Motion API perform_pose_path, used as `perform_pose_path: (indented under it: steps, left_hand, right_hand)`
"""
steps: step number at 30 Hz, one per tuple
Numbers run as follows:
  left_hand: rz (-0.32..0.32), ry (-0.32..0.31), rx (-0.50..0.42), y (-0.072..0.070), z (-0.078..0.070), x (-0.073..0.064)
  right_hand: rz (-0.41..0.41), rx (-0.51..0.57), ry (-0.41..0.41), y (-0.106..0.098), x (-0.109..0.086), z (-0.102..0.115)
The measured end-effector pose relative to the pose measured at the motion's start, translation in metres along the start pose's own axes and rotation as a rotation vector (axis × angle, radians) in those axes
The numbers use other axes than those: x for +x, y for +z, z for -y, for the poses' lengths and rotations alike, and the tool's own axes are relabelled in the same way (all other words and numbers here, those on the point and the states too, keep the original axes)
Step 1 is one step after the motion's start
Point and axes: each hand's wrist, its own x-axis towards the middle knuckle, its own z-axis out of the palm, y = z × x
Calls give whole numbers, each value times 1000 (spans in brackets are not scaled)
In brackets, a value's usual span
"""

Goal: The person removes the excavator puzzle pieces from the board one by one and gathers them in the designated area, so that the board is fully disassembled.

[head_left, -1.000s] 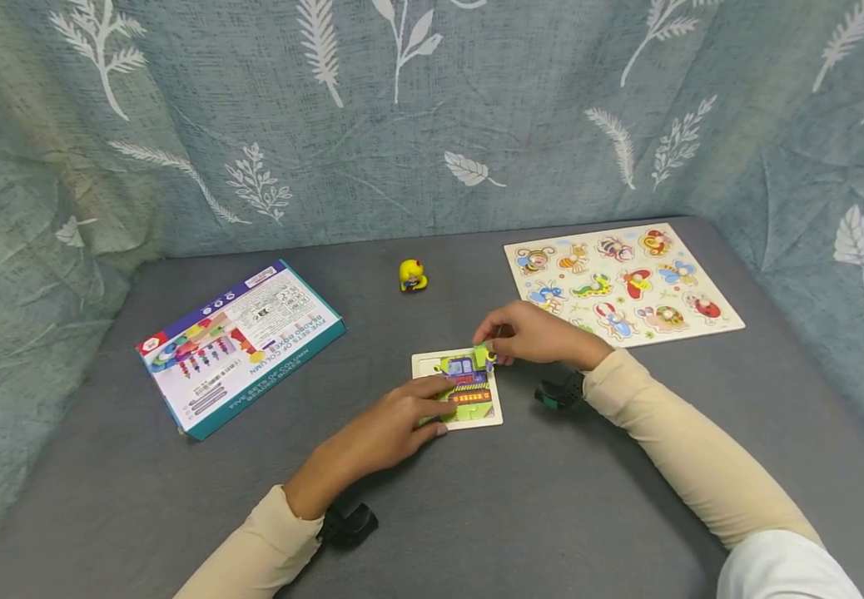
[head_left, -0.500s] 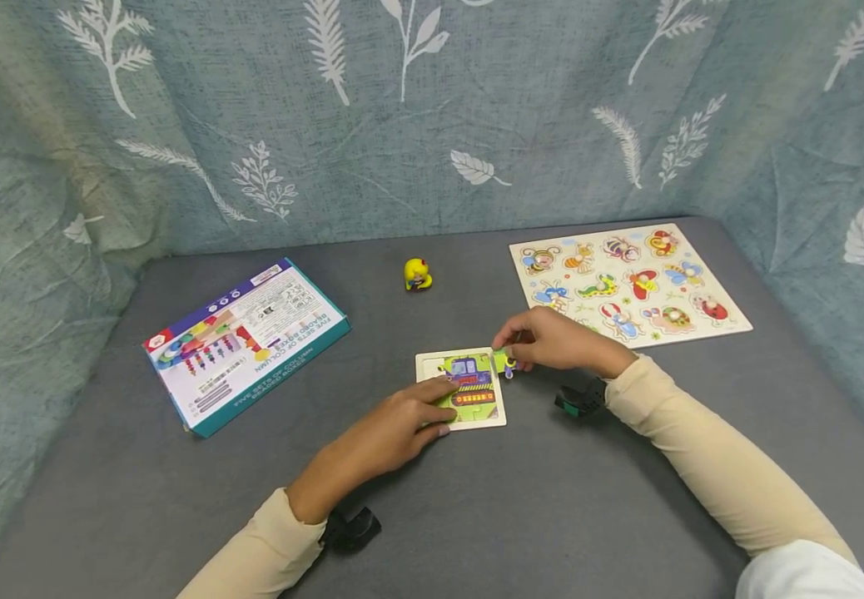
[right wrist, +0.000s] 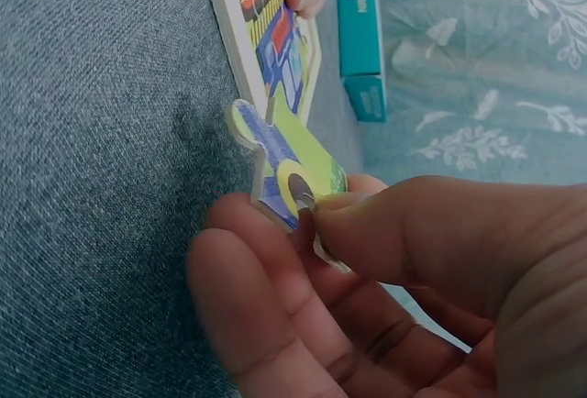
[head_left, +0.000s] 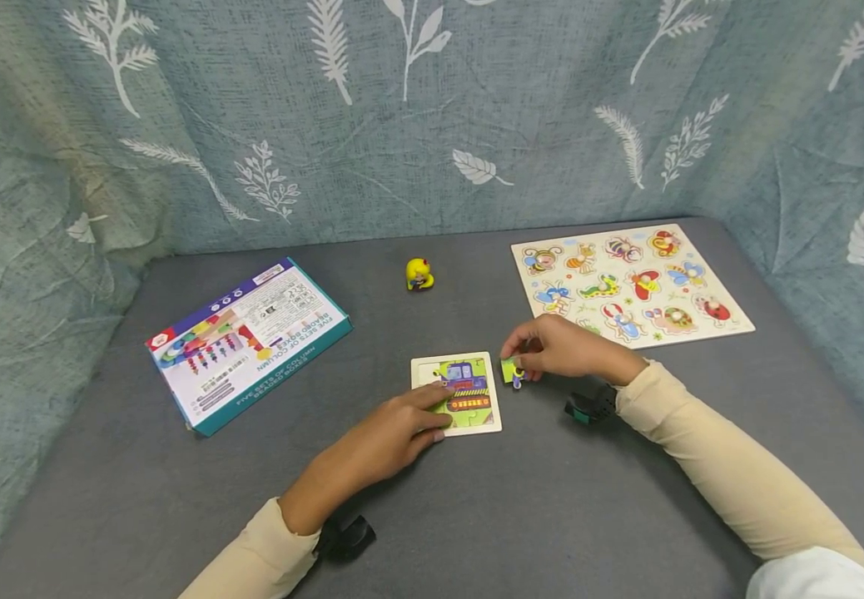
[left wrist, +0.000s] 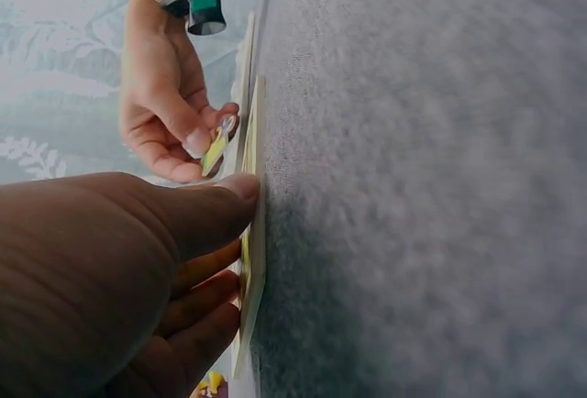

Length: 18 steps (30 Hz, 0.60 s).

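Observation:
A small wooden jigsaw puzzle in a pale square frame (head_left: 471,430) lies on the grey table, its picture a purple and orange tracked vehicle on green. My left hand (head_left: 394,424) rests on its left side, fingers stretched over the picture and thumb at the near edge; part of the puzzle is hidden beneath. Just right of the frame, my right hand (head_left: 563,345) pinches a puzzle piece (right wrist: 298,155) between thumb and fingers. That piece is green with a blue and yellow pattern and a rounded knob. The puzzle's upper left corner shows bare pale wood.
To the left lies a white and teal box (head_left: 252,341) for a bead toy. A yellow-haired figurine (head_left: 419,274) stands at the back. An insect peg puzzle board (head_left: 735,323) lies back right, partly behind my right hand. A leaf-patterned curtain (head_left: 372,166) rises behind the table.
My right hand has drawn the puzzle piece from over the frame's upper right corner out to the right, apart from it. My left hand has stayed on the puzzle.

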Motion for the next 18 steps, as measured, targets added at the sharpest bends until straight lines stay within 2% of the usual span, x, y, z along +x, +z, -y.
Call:
perform_pose_path:
  steps: [9,18]
  left_hand:
    - [-11,3,-10,0,1,-6]
    - [3,-10,-18,-1,0,-10]
  right_hand:
    - [50,45,2,4,-1,1]
    - [57,-103,-20,4,0,6]
